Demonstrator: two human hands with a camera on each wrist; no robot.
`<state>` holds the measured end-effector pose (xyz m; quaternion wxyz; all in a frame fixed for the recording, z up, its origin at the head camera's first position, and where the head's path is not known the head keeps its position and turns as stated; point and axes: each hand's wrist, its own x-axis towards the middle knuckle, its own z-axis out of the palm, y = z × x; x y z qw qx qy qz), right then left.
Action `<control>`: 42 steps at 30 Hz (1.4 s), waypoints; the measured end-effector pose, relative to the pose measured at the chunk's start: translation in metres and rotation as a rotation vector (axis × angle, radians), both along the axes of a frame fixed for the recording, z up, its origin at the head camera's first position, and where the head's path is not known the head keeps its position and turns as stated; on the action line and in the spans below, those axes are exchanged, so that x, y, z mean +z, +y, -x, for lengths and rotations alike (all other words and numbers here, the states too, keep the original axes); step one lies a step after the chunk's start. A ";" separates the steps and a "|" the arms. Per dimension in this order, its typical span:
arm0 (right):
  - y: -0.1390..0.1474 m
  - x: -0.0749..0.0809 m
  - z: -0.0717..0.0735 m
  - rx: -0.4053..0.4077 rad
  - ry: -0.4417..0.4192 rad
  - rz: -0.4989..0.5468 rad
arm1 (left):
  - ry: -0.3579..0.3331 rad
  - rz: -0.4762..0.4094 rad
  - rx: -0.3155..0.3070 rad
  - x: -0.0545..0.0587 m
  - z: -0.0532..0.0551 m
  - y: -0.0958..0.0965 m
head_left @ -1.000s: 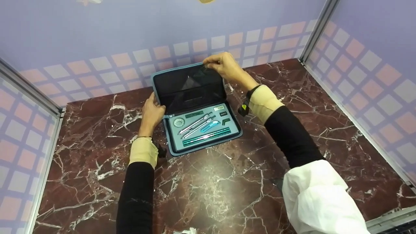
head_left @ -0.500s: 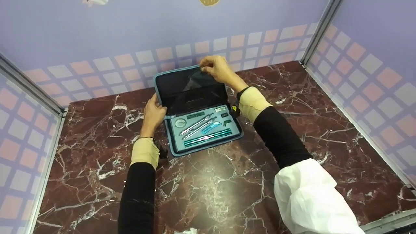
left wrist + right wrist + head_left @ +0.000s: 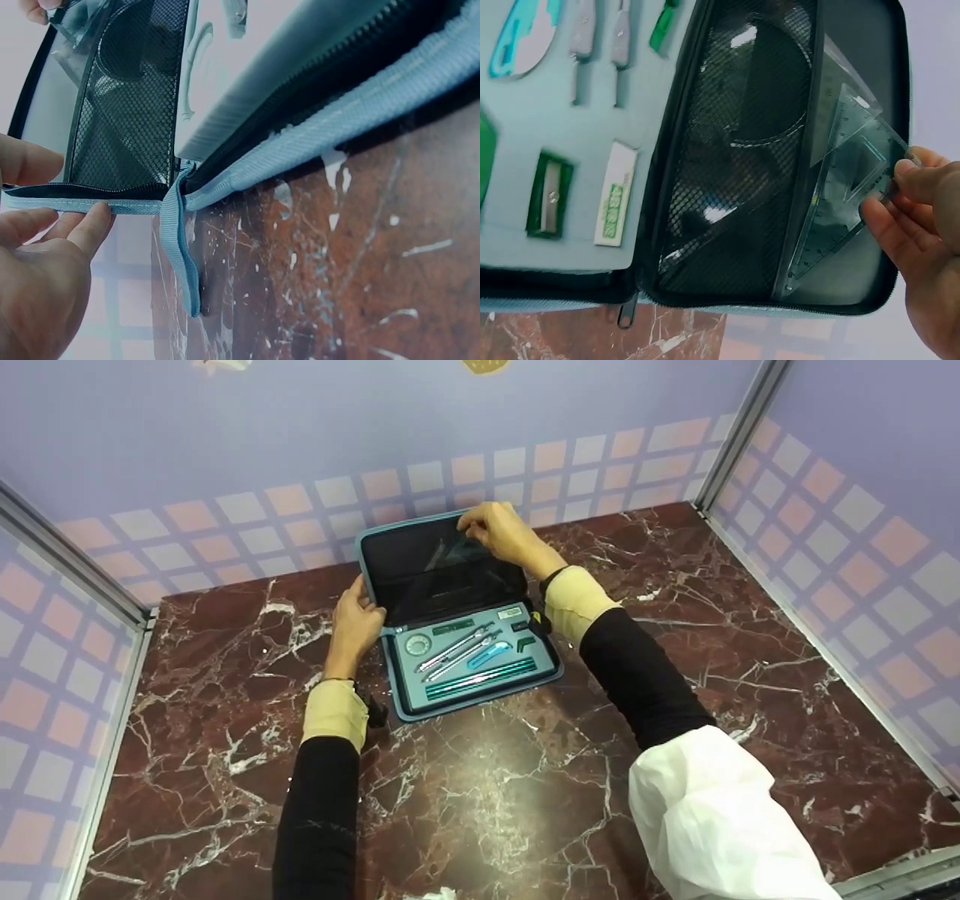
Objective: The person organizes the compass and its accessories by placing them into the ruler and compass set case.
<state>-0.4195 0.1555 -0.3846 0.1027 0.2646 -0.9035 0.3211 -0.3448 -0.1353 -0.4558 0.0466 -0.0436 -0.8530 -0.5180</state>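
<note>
An open zip case [image 3: 405,714] stands on the marbled table, its black lid [image 3: 390,562] raised towards the back wall. My left hand [image 3: 355,622] grips the lid's left edge, thumb inside and fingers outside in the left wrist view. My right hand [image 3: 501,531] pinches a clear set square [image 3: 829,202] near the lid's top edge. The lower side of this set square lies along the top of the mesh pocket [image 3: 712,172]; whether it reaches inside is hard to tell. Behind the mesh show other clear pieces, one with a curved edge.
The pale insert carries two compasses [image 3: 457,651], a blue cutter [image 3: 489,655], dark green striped pencils [image 3: 480,679], a white ring-shaped piece [image 3: 418,644], a green sharpener [image 3: 551,195] and a white eraser [image 3: 616,195]. A zip pull [image 3: 627,313] hangs at the hinge. Panelled walls enclose the table.
My right hand has moved slightly left and down along the lid's top with the set square. The left hand keeps its grip on the lid's edge.
</note>
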 end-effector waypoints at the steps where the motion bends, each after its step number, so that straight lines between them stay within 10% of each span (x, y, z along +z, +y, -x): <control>1: -0.001 0.000 0.000 0.002 -0.004 0.008 | -0.001 0.001 0.001 0.000 -0.001 0.000; 24: -0.012 -0.015 -0.001 0.026 -0.065 -0.287 | 0.023 -0.021 0.000 -0.003 0.000 -0.008; 42: -0.003 -0.023 -0.004 0.031 -0.056 -0.245 | 0.024 -0.015 0.007 -0.002 0.004 -0.008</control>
